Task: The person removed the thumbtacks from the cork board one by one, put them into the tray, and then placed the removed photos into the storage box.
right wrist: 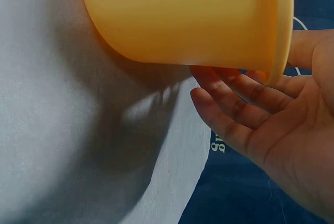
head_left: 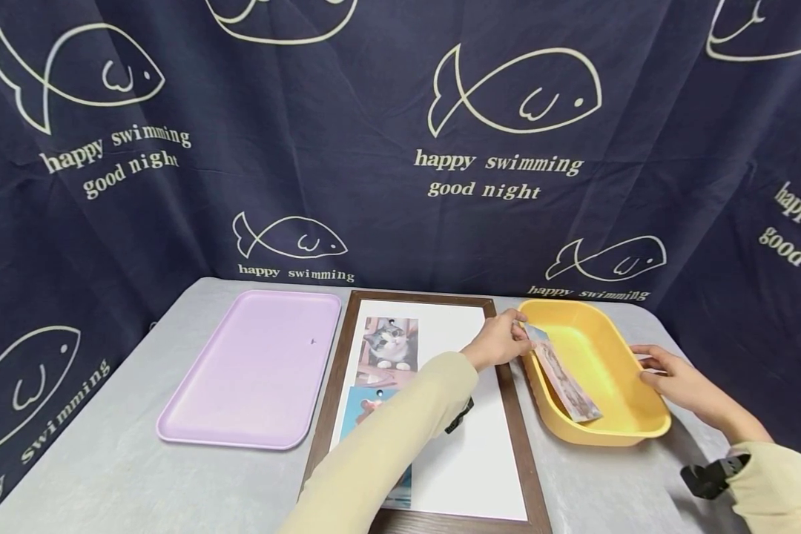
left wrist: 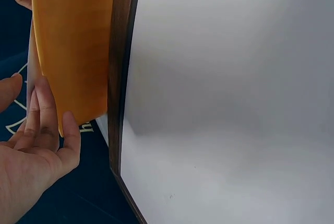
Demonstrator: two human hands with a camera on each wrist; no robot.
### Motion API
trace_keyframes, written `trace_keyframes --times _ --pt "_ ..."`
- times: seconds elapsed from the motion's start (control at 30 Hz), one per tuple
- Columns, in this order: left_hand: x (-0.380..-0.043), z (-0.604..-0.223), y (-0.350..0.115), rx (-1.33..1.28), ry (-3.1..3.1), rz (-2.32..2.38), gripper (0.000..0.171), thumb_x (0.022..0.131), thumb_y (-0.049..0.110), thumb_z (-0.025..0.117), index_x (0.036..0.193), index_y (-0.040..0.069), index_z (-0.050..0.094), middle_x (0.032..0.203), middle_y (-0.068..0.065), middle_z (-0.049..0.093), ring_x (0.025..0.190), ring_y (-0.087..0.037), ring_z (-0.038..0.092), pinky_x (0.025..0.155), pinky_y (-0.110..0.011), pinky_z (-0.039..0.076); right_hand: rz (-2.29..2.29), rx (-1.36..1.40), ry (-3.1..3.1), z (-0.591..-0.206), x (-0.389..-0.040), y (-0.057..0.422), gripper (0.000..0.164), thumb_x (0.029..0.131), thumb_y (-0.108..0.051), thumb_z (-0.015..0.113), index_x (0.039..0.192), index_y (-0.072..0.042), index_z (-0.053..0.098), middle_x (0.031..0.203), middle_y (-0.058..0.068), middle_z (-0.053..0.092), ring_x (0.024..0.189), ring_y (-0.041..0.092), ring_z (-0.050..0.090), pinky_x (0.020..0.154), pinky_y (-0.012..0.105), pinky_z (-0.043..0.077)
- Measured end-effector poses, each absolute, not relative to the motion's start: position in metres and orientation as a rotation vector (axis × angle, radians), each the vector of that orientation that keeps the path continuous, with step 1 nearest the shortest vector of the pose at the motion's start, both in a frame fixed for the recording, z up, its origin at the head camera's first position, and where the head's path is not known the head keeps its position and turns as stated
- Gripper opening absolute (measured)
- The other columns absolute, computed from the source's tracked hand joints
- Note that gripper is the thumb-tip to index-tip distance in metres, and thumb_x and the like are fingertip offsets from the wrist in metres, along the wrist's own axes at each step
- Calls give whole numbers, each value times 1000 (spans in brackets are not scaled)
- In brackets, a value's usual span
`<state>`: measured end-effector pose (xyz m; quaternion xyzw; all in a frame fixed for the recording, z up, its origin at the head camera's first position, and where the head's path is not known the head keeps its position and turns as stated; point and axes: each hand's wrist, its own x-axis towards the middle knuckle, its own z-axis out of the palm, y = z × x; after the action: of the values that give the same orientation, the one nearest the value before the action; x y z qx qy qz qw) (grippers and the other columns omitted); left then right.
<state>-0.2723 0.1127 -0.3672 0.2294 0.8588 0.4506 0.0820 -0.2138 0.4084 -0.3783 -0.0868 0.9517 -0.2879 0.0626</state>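
My left hand (head_left: 500,340) pinches the top end of a long photo card (head_left: 564,378) at the left rim of a yellow basin (head_left: 597,356). The card slants down inside the basin and bows slightly, its lower end near the front. In the left wrist view the card (left wrist: 32,62) shows as a thin pale edge beside the basin wall. My right hand (head_left: 677,378) holds the basin's right side. In the right wrist view its fingers (right wrist: 235,109) lie along the outer wall, while the thumb passes behind the rim.
A brown-framed white board (head_left: 463,460) lies left of the basin. On it are a cat photo (head_left: 390,348) and a blue animal picture (head_left: 357,404), partly covered by my left sleeve (head_left: 400,437). A lilac tray (head_left: 254,371) is farther left. Behind hangs a dark blue fish-print cloth (head_left: 387,148).
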Motion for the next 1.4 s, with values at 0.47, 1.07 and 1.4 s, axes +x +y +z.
trace_keyframes --times 0.47,1.07,1.4 --pt "-270 -363 112 668 2513 1368 44 86 13 62 127 9 47 104 -3 66 92 -11 61 68 -14 46 -878 -275 2886 -381 -214 410 42 90 -4 48 127 12 36 116 34 50 84 -19 39 65 17 44" --pt "-274 -361 100 729 2499 1371 43 85 12 62 125 8 50 108 -6 65 91 -12 61 70 -14 44 -871 -277 2890 -379 -214 410 43 88 -4 49 127 12 37 114 34 51 83 -18 40 65 17 44" --pt "-278 -362 84 743 2504 1348 38 85 13 62 121 7 52 106 -8 66 94 -16 63 72 -13 44 -861 -275 2891 -377 -213 409 43 89 -6 50 126 12 38 115 33 51 83 -19 38 66 16 44"
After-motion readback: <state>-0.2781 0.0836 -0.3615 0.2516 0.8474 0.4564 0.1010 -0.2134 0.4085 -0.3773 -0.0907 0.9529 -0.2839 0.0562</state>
